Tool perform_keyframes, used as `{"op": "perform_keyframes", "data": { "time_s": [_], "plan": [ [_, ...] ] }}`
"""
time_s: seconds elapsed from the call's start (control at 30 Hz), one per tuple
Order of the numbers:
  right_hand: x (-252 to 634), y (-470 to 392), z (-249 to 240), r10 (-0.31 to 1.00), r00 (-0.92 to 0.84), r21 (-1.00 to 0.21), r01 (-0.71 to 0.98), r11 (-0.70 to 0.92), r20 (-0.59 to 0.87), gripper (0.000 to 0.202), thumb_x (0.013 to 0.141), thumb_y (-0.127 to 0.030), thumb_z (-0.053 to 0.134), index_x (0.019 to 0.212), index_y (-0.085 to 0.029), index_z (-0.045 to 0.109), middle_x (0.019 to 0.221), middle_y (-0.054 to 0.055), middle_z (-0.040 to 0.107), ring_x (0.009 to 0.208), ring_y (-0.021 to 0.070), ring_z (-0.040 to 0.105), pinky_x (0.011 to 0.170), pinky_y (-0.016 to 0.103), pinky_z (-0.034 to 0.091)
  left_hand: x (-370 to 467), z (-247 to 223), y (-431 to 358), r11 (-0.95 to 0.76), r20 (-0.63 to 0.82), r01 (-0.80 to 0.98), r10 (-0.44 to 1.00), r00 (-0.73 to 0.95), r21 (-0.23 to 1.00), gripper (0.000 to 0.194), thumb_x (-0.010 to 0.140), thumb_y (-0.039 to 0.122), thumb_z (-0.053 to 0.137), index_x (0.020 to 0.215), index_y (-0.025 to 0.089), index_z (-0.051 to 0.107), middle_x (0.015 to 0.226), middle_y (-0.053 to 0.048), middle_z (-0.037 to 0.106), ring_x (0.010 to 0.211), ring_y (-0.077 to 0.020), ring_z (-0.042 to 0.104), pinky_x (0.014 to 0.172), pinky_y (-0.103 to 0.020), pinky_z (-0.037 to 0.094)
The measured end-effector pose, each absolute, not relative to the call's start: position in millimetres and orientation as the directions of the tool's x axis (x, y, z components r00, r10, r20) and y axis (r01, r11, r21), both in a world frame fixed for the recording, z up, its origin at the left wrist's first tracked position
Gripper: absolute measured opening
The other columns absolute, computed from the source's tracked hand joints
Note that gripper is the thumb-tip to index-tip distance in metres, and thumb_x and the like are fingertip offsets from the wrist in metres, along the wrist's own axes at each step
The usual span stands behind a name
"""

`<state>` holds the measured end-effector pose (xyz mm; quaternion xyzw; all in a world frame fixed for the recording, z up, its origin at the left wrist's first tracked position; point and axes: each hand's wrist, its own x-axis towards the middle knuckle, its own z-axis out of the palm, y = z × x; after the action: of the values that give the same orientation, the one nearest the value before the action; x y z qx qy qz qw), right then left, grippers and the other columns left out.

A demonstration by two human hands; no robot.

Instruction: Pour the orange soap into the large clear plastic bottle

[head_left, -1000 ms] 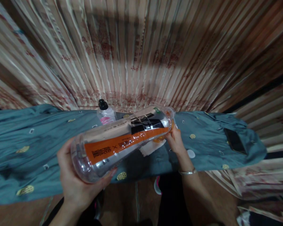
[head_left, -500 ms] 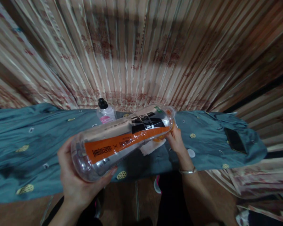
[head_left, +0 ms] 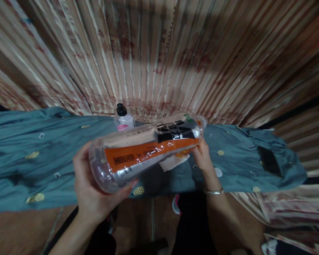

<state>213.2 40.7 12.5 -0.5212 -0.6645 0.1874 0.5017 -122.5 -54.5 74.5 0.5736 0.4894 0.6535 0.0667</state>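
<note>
A large clear plastic bottle (head_left: 149, 148) with an orange, black and white label lies tilted across the view, its base toward me at the left. Wrapped around the base end is my left hand (head_left: 95, 191), thumb underneath. My right hand (head_left: 201, 154) holds the neck end, its fingers partly hidden behind the bottle. Something orange shows below the bottle beside the right hand, too covered to make out. A torn white paper (head_left: 173, 163) lies on the cloth under the bottle.
The teal cloth (head_left: 69, 131) covers a narrow surface. Behind the large bottle stands a small clear bottle (head_left: 124, 118) with a black cap. At the right are a white disc (head_left: 218, 172) and a dark phone (head_left: 270, 161). A pleated curtain (head_left: 149, 53) hangs behind.
Both hands and the large bottle appear slightly further right and a little higher in the view. The surroundings have shifted as well, and the grip is the same.
</note>
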Motion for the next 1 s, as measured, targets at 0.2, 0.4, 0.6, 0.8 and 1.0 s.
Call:
{"op": "perform_keyframes", "data": {
  "time_s": [0.2, 0.4, 0.6, 0.8, 1.0],
  "plan": [
    [218, 41, 10, 0.884, 0.080, -0.788, 0.496, 0.365, 0.460, 0.059, 0.097, -0.075, 0.066, 0.130, -0.026, 0.072, 0.137, 0.014, 0.078, 0.133, 0.0414, 0.069, 0.121, 0.065, 0.051, -115, 76, -53, -0.543, 0.669, 0.402, 0.670, -0.322, 0.737, 0.092, 0.063, 0.045, 0.103, 0.148, 0.040, 0.067, 0.135, -0.007, 0.075, 0.122, -0.0372, 0.078, 0.102, -0.061, 0.073],
    [220, 42, 8, 0.886, 0.066, -0.775, 0.517, 0.362, 0.458, 0.053, 0.099, -0.074, 0.062, 0.124, -0.028, 0.074, 0.127, 0.012, 0.079, 0.128, 0.0407, 0.071, 0.119, 0.064, 0.053, -111, 75, -49, -0.589, 0.684, 0.353, 0.661, -0.308, 0.727, 0.088, 0.069, 0.048, 0.103, 0.148, 0.040, 0.066, 0.141, -0.007, 0.075, 0.129, -0.0358, 0.078, 0.109, -0.059, 0.071],
    [220, 42, 11, 0.887, 0.042, -0.766, 0.525, 0.372, 0.460, 0.051, 0.101, -0.069, 0.061, 0.128, -0.027, 0.073, 0.134, 0.014, 0.077, 0.129, 0.0411, 0.070, 0.118, 0.064, 0.053, -110, 74, -49, -0.591, 0.688, 0.354, 0.654, -0.315, 0.725, 0.090, 0.069, 0.050, 0.103, 0.150, 0.039, 0.066, 0.143, -0.008, 0.074, 0.131, -0.0341, 0.077, 0.108, -0.055, 0.072],
    [220, 41, 9, 0.881, 0.070, -0.774, 0.515, 0.369, 0.467, 0.054, 0.100, -0.073, 0.062, 0.124, -0.026, 0.074, 0.130, 0.013, 0.079, 0.123, 0.0396, 0.072, 0.115, 0.063, 0.056, -110, 76, -49, -0.591, 0.685, 0.351, 0.660, -0.308, 0.727, 0.088, 0.069, 0.047, 0.103, 0.149, 0.039, 0.066, 0.141, -0.008, 0.075, 0.131, -0.0343, 0.077, 0.109, -0.057, 0.072],
    [221, 42, 6, 0.872, 0.053, -0.741, 0.554, 0.380, 0.486, 0.052, 0.104, -0.072, 0.059, 0.124, -0.027, 0.074, 0.127, 0.013, 0.080, 0.120, 0.0380, 0.073, 0.112, 0.060, 0.058, -108, 80, -49, -0.560, 0.643, 0.318, 0.693, -0.327, 0.765, 0.085, 0.063, 0.043, 0.103, 0.141, 0.039, 0.068, 0.139, -0.007, 0.077, 0.130, -0.0362, 0.078, 0.110, -0.060, 0.071]
  ]
}}
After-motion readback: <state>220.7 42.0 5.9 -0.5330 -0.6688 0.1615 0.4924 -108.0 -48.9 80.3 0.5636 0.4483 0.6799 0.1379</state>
